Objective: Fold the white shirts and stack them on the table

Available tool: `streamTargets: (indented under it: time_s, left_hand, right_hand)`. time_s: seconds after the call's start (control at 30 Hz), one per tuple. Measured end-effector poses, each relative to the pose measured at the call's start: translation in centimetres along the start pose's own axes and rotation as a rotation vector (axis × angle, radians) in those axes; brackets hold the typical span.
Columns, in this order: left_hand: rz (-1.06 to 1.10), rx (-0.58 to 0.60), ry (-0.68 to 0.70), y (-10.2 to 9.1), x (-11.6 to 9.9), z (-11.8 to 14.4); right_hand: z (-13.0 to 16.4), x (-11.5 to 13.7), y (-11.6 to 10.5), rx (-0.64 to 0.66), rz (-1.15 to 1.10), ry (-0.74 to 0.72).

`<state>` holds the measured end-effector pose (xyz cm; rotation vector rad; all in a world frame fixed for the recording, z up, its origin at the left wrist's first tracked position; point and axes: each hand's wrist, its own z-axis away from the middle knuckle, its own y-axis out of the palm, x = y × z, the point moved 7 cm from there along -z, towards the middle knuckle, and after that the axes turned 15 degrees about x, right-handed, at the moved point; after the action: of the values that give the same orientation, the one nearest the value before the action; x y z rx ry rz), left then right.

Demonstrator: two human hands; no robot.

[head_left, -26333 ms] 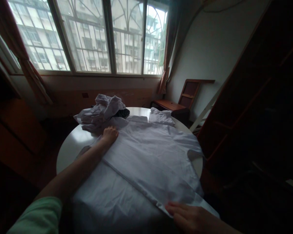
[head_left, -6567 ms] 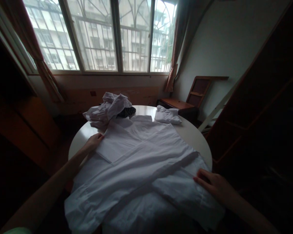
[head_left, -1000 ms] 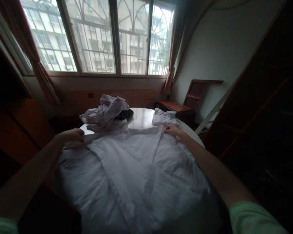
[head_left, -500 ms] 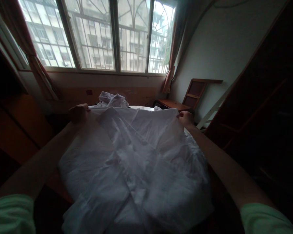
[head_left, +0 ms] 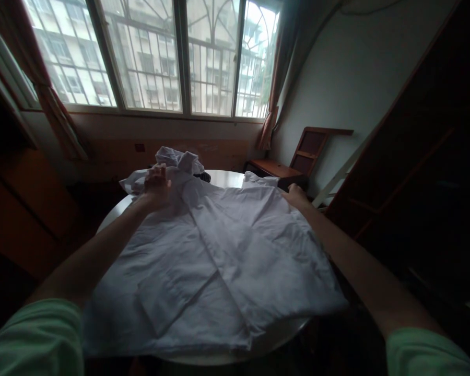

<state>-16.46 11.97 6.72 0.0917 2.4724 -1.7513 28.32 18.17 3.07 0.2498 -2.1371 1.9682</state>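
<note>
A white coat [head_left: 219, 250] with a front seam and a patch pocket lies spread over a round white table [head_left: 115, 213], its lower edge near me. My left hand [head_left: 156, 184] is over the coat's upper left part, its fingers raised, somewhat bent and apart; nothing shows in them. At the upper right corner, my right hand [head_left: 296, 196] has its fingers closed on the coat's edge. Its fingertips are partly hidden. Beyond my left hand sits a crumpled bunch of white cloth [head_left: 180, 159], and another white fold [head_left: 260, 179] lies near my right hand.
A small dark object [head_left: 203, 177] lies beside the bunched cloth. Behind the table are a low wooden cabinet [head_left: 274, 168] and a wooden frame [head_left: 309, 146] against the wall. Barred windows [head_left: 149, 68] are at the back. Dark furniture [head_left: 407, 172] leans in on the right.
The coat, held up by both hands before, has come down onto the table. My left hand let go of its corner and moved right, onto the cloth. The right hand stays at its corner.
</note>
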Motion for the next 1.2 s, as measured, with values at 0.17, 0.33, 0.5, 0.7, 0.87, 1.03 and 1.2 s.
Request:
streamTargets:
  time_s: [0.17, 0.33, 0.5, 0.7, 0.87, 1.03, 1.2]
  left_hand:
    - [-0.027, 0.257, 0.353, 1.8, -3.7, 7.6]
    - [0.011, 0.631, 0.626, 3.4, -4.4, 18.1]
    - [0.046, 0.593, 0.739, 3.7, -4.1, 24.6]
    - [0.106, 0.508, 0.757, 4.1, -4.2, 26.4]
    - [0.135, 0.56, 0.781, 3.9, -4.0, 26.9]
    - [0.158, 0.444, 0.672, 4.9, -3.6, 25.8]
    - [0.148, 0.403, 0.7, 4.8, -4.5, 25.3]
  right_hand:
    - [6.7, 2.7, 2.8, 0.104, -0.074, -0.351]
    - [17.9, 5.9, 3.5, 0.166, -0.156, -0.803]
    - [25.6, 6.1, 4.4, 0.255, -0.203, -0.894]
    - [28.9, 4.8, 6.7, 0.279, -0.185, -0.92]
    - [29.1, 4.6, 7.1, 0.274, -0.186, -0.937]
    - [29.0, 4.7, 7.1, 0.267, -0.192, -0.937]
    - [29.1, 4.8, 7.1, 0.255, -0.184, -0.941]
